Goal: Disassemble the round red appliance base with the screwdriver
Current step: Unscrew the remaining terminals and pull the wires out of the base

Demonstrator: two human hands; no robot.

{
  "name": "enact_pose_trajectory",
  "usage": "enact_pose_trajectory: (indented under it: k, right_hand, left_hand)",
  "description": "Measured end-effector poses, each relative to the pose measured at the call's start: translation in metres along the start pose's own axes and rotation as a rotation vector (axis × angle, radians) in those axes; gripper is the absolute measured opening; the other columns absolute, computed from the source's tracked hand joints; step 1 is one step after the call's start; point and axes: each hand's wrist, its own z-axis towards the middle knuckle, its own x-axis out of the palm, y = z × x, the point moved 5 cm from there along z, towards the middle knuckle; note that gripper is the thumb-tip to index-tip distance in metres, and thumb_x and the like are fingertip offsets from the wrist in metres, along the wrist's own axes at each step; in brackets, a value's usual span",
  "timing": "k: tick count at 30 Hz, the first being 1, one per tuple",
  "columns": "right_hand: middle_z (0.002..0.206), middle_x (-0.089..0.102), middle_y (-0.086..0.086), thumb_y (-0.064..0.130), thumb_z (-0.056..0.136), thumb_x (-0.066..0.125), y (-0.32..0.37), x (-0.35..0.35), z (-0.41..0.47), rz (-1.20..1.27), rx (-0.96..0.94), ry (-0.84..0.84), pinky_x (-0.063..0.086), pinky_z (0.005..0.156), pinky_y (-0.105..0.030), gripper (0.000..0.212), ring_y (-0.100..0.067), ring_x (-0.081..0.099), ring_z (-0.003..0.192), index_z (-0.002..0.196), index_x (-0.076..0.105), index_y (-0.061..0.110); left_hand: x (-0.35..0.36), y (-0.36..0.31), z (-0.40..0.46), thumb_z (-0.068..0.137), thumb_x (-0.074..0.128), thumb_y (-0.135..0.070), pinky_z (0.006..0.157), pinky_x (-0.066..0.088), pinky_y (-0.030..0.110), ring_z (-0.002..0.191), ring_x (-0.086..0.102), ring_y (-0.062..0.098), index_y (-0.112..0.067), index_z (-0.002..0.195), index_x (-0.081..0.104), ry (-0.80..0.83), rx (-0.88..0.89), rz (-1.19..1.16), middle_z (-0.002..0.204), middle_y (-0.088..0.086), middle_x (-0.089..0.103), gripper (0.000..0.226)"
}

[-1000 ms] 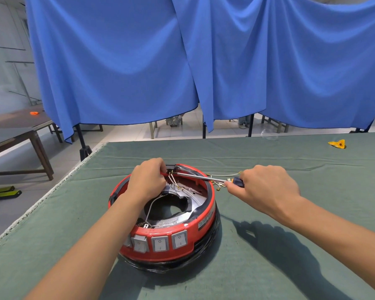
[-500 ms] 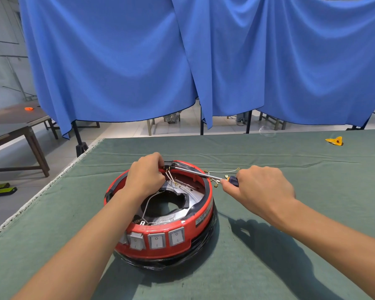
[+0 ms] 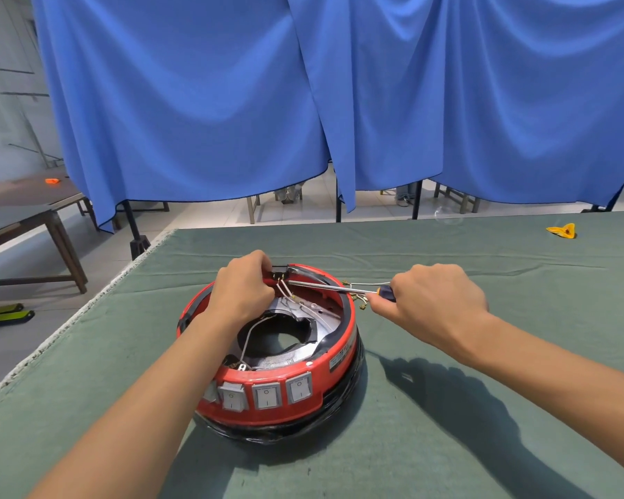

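The round red appliance base (image 3: 296, 372) sits on the green cloth table (image 3: 483, 426), open side up, with three grey rocker switches on its near wall and wires and a metal plate inside. My left hand (image 3: 244, 289) grips the far left rim by a small black part (image 3: 280, 271). My right hand (image 3: 433, 304) holds the screwdriver (image 3: 339, 288) by its dark handle with an orange collar. The shaft lies almost level across the far rim, and its tip reaches the black part beside my left fingers.
A yellow plastic piece (image 3: 562, 231) lies at the table's far right. Loose wire ends with brass terminals (image 3: 361, 304) hang over the base's right rim. Blue curtains (image 3: 303, 102) hang behind the table. A brown wooden table (image 3: 29, 217) stands to the left, past the table's left edge.
Both hands stay at the same spots on the base and the screwdriver. Only the view has shifted slightly.
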Motion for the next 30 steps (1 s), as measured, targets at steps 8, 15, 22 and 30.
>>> enact_pose_trajectory:
  k: [8, 15, 22, 30]
  right_hand:
    - [0.052, 0.037, 0.001, 0.06, 0.094, 0.03, -0.007, 0.004, -0.008, 0.017, 0.048, 0.009, 0.017, 0.043, -0.027, 0.056, -0.028, 0.045, 0.055, 0.058, 0.038, 0.018]
    - [0.05, 0.036, 0.001, 0.057, 0.094, 0.033, -0.002, 0.004, -0.006, 0.063, 0.056, 0.001, 0.017, 0.042, -0.027, 0.058, -0.024, 0.039, 0.048, 0.053, 0.032, 0.017]
    - [0.052, 0.037, 0.0, 0.061, 0.094, 0.03, 0.005, 0.008, -0.007, 0.105, 0.056, 0.027, 0.018, 0.042, -0.028, 0.058, -0.026, 0.042, 0.051, 0.058, 0.043, 0.017]
    - [0.051, 0.038, 0.0, 0.063, 0.093, 0.026, 0.009, 0.01, -0.004, 0.132, 0.052, 0.01, 0.019, 0.042, -0.028, 0.062, -0.025, 0.04, 0.047, 0.053, 0.036, 0.017]
  left_hand:
    - [0.001, -0.001, -0.002, 0.074, 0.055, -0.001, 0.074, 0.036, 0.03, 0.085, 0.052, 0.021, -0.017, 0.093, 0.059, 0.011, 0.003, 0.022, 0.101, 0.003, 0.066, 0.025]
    - [0.002, -0.001, -0.003, 0.073, 0.059, -0.002, 0.074, 0.035, 0.027, 0.087, 0.053, 0.02, -0.018, 0.091, 0.062, 0.023, 0.015, 0.022, 0.104, 0.002, 0.066, 0.024]
    - [0.002, 0.0, -0.001, 0.072, 0.057, -0.001, 0.076, 0.034, 0.027, 0.096, 0.057, 0.024, -0.02, 0.084, 0.059, 0.019, 0.007, 0.013, 0.106, 0.002, 0.067, 0.022]
    - [-0.001, 0.0, -0.002, 0.08, 0.049, 0.005, 0.073, 0.035, 0.029, 0.085, 0.048, 0.019, -0.013, 0.094, 0.056, -0.021, -0.067, -0.082, 0.106, 0.008, 0.064, 0.024]
